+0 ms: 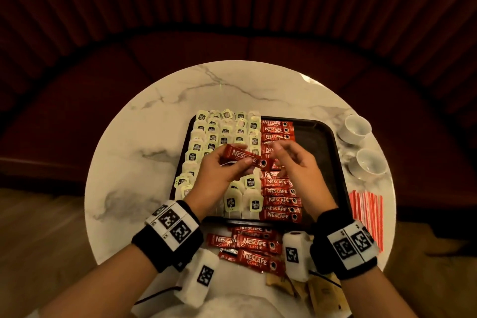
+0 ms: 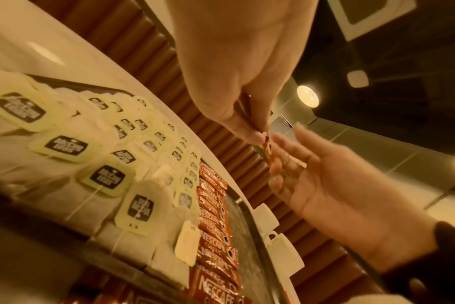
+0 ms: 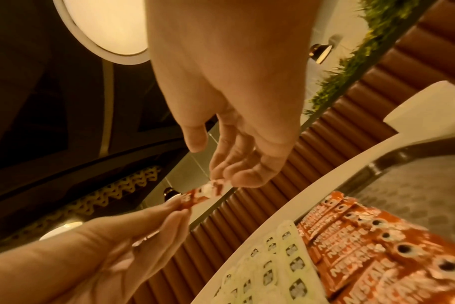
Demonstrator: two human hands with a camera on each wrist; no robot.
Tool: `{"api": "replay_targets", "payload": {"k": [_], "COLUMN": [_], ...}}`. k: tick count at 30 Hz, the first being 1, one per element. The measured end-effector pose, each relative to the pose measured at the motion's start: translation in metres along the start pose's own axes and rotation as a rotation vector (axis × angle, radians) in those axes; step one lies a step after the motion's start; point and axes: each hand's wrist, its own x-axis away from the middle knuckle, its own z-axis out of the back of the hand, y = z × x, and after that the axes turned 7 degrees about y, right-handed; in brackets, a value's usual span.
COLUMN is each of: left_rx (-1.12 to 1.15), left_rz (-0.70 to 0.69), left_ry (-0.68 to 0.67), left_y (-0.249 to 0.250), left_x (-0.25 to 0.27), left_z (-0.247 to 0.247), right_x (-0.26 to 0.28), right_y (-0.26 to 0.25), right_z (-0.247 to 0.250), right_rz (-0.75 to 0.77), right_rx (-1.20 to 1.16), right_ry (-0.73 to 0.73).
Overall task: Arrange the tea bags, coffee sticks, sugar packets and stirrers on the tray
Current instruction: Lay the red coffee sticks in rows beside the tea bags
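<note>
the left hand [image 1: 219,170] pinches a coffee stick [image 1: 244,156] above the tray [image 1: 333,152], feeding it to the loose-fingered, empty right hand [image 1: 296,165], likely for the red column.

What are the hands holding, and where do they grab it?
The left hand pinches a red coffee stick along its middle; the right hand reaches its end, grip unclear.

The tray [image 1: 327,152] is sitting on the bench [image 1: 144,152]. Tea bags [image 1: 222,131] are filling its left part, with coffee sticks [image 1: 280,200] lying in a column just right of them. Two cups [image 1: 357,125] are standing right of the tray, stirrers [image 1: 366,214] lying nearer along the right edge. Loose coffee sticks [image 1: 254,242] are lying before the tray, with sugar packets [image 1: 324,292] nearest.
</note>
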Motion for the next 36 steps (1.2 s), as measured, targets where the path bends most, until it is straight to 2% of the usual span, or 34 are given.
{"api": "replay_targets", "payload": {"k": [4, 9, 14, 19, 24, 29, 36], "left_rx": [0.121, 0.131, -0.049, -0.376, -0.696, -0.865, -0.984], "left_rz": [0.058, 0.146, 0.178, 0.273, 0.152, 0.021, -0.087], "left_ry": [0.003, -0.025, -0.102, -0.159, -0.355, -0.542, -0.602], "left_y": [0.000, -0.002, -0.008, -0.026, -0.039, -0.048, -0.054], "left_x": [0.000, -0.002, -0.002, 0.002, 0.012, 0.026, 0.027], "left_z": [0.003, 0.002, 0.008, 0.026, 0.043, 0.047, 0.049], "right_x": [0.005, 0.001, -0.012, -0.051, -0.095, -0.131, -0.143], "right_y": [0.013, 0.019, 0.021, 0.025, 0.045, 0.069, 0.082], "right_z": [0.003, 0.006, 0.016, 0.039, 0.052, 0.046, 0.037], "right_rz": [-0.040, -0.105, -0.106, -0.136, -0.181, -0.268, -0.286], "right_rx": [0.055, -0.055, -0.037, 0.000, 0.136, 0.304, 0.514], "right_ry": [-0.094, -0.069, -0.093, 0.077, 0.175, 0.165, 0.203]}}
